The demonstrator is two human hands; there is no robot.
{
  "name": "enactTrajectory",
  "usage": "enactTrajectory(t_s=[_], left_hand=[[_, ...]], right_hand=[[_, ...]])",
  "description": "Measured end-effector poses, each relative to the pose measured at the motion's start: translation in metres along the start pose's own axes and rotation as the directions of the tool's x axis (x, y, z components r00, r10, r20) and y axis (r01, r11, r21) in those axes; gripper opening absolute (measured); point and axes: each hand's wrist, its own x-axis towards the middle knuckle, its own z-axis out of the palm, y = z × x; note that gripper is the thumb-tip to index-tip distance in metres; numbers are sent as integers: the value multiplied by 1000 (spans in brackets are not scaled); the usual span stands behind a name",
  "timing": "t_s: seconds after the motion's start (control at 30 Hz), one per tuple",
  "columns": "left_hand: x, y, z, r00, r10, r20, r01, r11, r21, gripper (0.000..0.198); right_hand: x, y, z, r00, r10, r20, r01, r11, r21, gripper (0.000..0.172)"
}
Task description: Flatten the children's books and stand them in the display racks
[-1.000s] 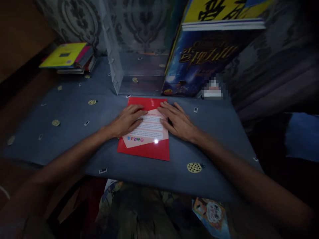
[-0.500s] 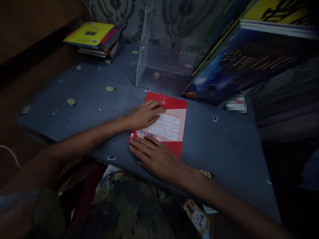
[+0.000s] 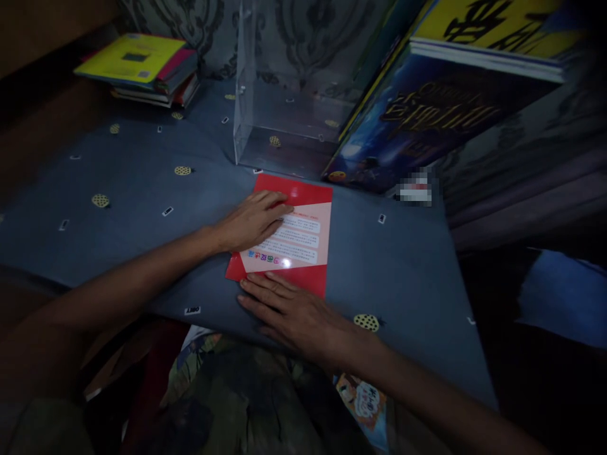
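Note:
A thin red book (image 3: 310, 196) with a pale printed panel lies flat on a blue patterned cloth (image 3: 142, 202). My left hand (image 3: 253, 220) rests palm down on the book's left side, fingers stretched out over the cover. My right hand (image 3: 291, 313) lies flat on the cloth along the book's near edge, fingers extended and touching that edge. Neither hand holds anything.
A clear plastic box (image 3: 284, 95) stands just behind the book. Large books (image 3: 441, 107) lean at the back right. A stack of books with a yellow cover (image 3: 142, 66) sits at the back left. More printed items (image 3: 363, 395) lie below the cloth's near edge.
My right hand has left the book's right side and come round to its near edge. The left hand has stayed on the cover. The view shifted slightly.

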Motion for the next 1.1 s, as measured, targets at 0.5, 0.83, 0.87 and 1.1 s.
enactTrajectory(t_s=[0.5, 0.83, 0.87, 1.1], left_hand=[[-3, 3, 1, 998, 3, -56, -1, 1000, 23, 41], [2, 23, -10, 997, -74, -21, 76, 940, 331, 35], [4, 27, -12, 996, -87, -9, 84, 921, 381, 34], [15, 48, -26, 967, -220, 127, 142, 884, 445, 29]], right_hand=[[-65, -16, -40, 965, 252, 73, -253, 967, 9, 52], [-90, -21, -49, 939, 344, 17, -340, 934, -107, 48], [-92, -21, -46, 938, 346, -3, -342, 928, -144, 50], [-97, -19, -17, 958, 230, -173, -268, 931, -247, 38]])
